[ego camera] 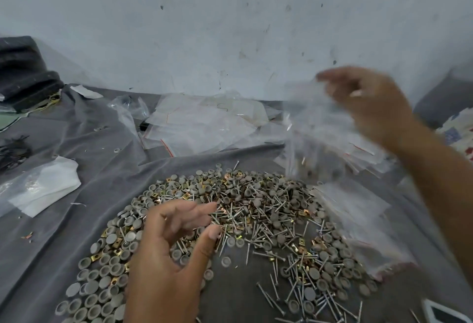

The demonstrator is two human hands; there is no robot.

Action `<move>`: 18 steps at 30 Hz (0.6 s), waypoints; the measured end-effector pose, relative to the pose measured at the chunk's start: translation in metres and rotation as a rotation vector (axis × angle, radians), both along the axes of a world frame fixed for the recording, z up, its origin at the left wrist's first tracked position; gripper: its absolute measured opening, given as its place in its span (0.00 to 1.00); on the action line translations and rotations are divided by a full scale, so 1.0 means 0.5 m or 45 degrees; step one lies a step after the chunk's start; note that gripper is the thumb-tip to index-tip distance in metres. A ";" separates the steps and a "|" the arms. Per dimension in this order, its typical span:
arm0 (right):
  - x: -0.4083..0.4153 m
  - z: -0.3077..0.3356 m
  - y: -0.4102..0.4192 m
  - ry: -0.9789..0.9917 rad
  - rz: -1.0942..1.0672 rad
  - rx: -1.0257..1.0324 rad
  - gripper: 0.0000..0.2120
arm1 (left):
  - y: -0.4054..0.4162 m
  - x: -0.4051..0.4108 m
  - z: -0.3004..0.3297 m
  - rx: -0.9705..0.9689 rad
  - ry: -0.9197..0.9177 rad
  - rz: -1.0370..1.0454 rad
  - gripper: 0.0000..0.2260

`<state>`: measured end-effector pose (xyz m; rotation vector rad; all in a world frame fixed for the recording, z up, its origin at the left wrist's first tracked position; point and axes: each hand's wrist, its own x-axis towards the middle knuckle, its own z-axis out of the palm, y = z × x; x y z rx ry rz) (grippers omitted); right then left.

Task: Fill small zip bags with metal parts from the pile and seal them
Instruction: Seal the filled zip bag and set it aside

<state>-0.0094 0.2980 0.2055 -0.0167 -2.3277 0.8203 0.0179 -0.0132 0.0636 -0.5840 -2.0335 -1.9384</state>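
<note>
A wide pile of metal parts [256, 222] lies on the grey cloth: nails, grey round caps and small brass square clips. My left hand [169, 253] hovers just over the pile's left half, fingers loosely curved and apart, holding nothing I can see. My right hand [368, 99] is raised at the right, blurred by motion, pinching the top of a small clear zip bag [314, 138] that hangs down towards the pile. A few parts show blurred in the bag's bottom.
The grey cloth [76, 240] covers the floor up to a scuffed white wall. Empty zip bags [204, 123] lie heaped behind the pile, more clear bags [358, 217] along its right side. White plastic [43, 187] lies left, dark fabric [23, 76] far left.
</note>
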 end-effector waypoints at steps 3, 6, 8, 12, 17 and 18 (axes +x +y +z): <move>-0.066 0.111 0.138 0.130 -0.324 0.132 0.11 | 0.005 0.002 0.001 -0.050 0.013 -0.002 0.17; -0.110 0.150 0.238 0.164 -0.462 0.156 0.14 | 0.006 0.002 -0.002 -0.085 0.016 0.011 0.14; -0.129 0.119 0.275 0.070 -0.534 0.196 0.12 | 0.006 0.001 -0.001 -0.111 0.020 0.023 0.14; -0.119 -0.027 0.310 -0.253 -0.644 0.189 0.10 | 0.000 0.000 0.002 -0.141 0.013 0.038 0.13; -0.086 -0.155 0.292 -0.485 -0.639 0.258 0.09 | -0.011 0.001 0.012 0.120 -0.160 0.081 0.08; -0.081 -0.162 0.268 -0.425 -0.602 0.293 0.08 | -0.012 -0.002 0.015 0.233 -0.235 0.103 0.06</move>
